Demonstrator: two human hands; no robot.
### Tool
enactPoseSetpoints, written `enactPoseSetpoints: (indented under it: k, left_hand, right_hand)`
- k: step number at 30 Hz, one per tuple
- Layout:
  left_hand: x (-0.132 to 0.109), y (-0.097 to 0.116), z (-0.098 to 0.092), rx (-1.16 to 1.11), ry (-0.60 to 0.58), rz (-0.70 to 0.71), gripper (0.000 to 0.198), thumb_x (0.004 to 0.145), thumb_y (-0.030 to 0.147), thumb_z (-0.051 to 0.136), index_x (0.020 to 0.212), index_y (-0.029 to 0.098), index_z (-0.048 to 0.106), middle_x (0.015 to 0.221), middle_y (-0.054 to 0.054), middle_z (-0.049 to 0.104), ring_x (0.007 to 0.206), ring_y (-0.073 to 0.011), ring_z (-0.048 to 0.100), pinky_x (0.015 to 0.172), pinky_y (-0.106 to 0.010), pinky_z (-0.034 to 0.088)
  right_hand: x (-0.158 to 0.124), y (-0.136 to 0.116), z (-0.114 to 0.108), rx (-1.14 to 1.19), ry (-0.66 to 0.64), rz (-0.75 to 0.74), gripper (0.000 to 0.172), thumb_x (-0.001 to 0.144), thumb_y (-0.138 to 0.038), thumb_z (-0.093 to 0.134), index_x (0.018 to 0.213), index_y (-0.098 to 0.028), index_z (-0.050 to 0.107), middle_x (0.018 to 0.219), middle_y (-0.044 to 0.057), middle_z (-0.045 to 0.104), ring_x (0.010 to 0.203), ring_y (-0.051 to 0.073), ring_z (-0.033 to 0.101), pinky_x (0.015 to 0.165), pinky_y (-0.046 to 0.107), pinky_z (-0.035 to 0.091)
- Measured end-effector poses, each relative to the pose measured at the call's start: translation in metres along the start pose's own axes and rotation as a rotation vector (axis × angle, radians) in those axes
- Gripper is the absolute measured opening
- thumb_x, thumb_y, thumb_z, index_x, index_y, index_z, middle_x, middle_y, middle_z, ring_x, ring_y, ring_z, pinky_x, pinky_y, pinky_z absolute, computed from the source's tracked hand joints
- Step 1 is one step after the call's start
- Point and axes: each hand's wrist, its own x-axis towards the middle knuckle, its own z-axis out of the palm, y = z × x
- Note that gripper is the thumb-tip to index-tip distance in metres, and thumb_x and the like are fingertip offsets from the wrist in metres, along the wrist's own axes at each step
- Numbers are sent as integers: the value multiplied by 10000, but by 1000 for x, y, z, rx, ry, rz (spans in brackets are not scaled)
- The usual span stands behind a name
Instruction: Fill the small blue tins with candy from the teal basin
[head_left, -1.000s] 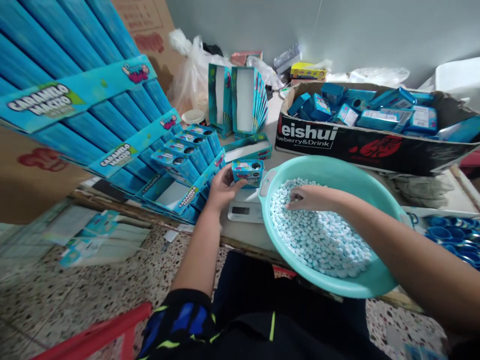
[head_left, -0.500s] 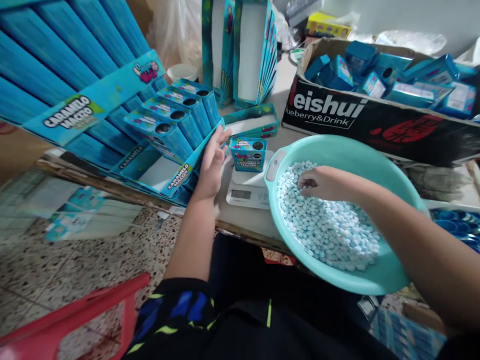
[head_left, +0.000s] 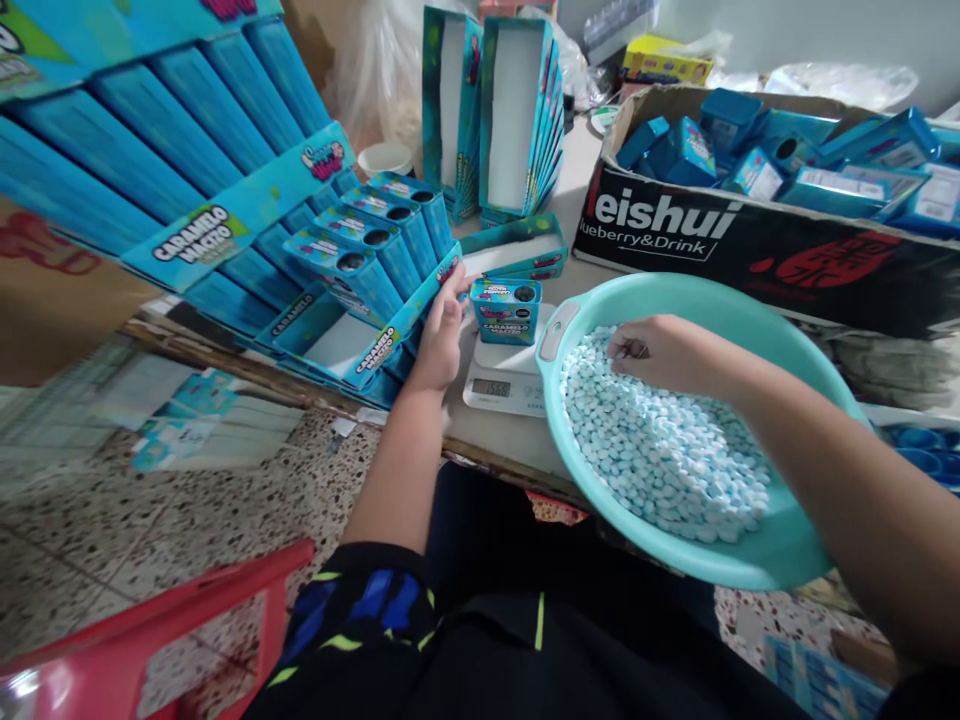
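My left hand (head_left: 441,345), fingers stretched out, rests against the side of a blue cardboard display tray (head_left: 375,358) holding several small boxes (head_left: 352,262) with round holes. Right of its fingertips, a small blue candy box (head_left: 506,318) stands upright, hole facing up, on a white digital scale (head_left: 517,395) with a lit display. My right hand (head_left: 651,350) is over the far left of a turquoise basin (head_left: 795,545), its fingers curled together at the surface of the pale blue candies (head_left: 667,470). What the fingertips hold, if anything, is hidden.
A black carton (head_left: 660,225) full of blue boxes stands behind the basin. Upright empty trays (head_left: 514,120) and a white cup (head_left: 385,158) are at the back. Tall stacked displays (head_left: 180,130) lean at left. A red plastic chair (head_left: 187,610) is on the floor at lower left.
The digits on the scale's display have changed. My view has shifted slightly. My right hand stays at the candies with its fingers curled, and my left hand stays against the tray.
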Motion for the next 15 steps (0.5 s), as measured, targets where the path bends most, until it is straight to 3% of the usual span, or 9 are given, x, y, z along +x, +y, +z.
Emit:
enactPoseSetpoints:
  k: [6,10,13,15]
  left_hand:
    - [0,0,-1,43,-5,-30,898,848,922,478,1482,291,557,1601,-149,526,1566,-371,402,1286,-550,362]
    - [-3,7,11,130,-55,-8,872,725,787,803,1387,252,612,1369,-157,682,1346,-387,623,1162,-569,511]
    - [-4,40,21,322,41,155,652,765,642,857,1253,245,689,1238,-115,720,1201,-345,680,1131,-559,533]
    - [-2,73,22,464,-56,286,502,822,539,845,1233,280,716,1264,-77,719,1222,-326,661,1171,-545,499]
  right_hand:
    - [-3,-7,-3,-42,-4,16,69,894,-191,657,869,-195,722,846,35,727,764,191,638,694,277,453]
    - [-1,-5,-4,-48,-43,8,108,910,-184,661,972,-180,749,963,65,756,845,208,657,731,279,458]
    - [3,1,-1,-88,-161,-34,192,873,-111,643,1009,-162,770,1004,81,761,860,210,652,741,277,450]
    - [5,5,1,-122,-229,-56,244,837,-77,640,1015,-160,785,1008,80,758,843,206,640,727,275,437]
